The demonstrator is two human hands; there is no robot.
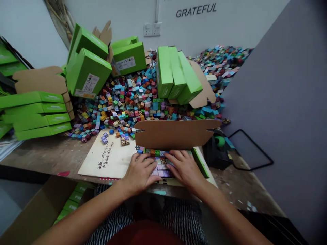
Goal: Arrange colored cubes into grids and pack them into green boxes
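Small multicoloured patterned cubes [161, 167] are packed in the open green cardboard box [200, 164] at the worktop [51, 154] edge; left hand [141, 172] and right hand [185, 169] are laid flat on them, fingers spread; likely light, hard, easily scattered; best lifted by the box walls.

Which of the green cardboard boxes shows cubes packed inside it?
The green cardboard box under the left hand and right hand, its brown lid flap raised behind rows of small patterned cubes. Other green boxes show none inside.
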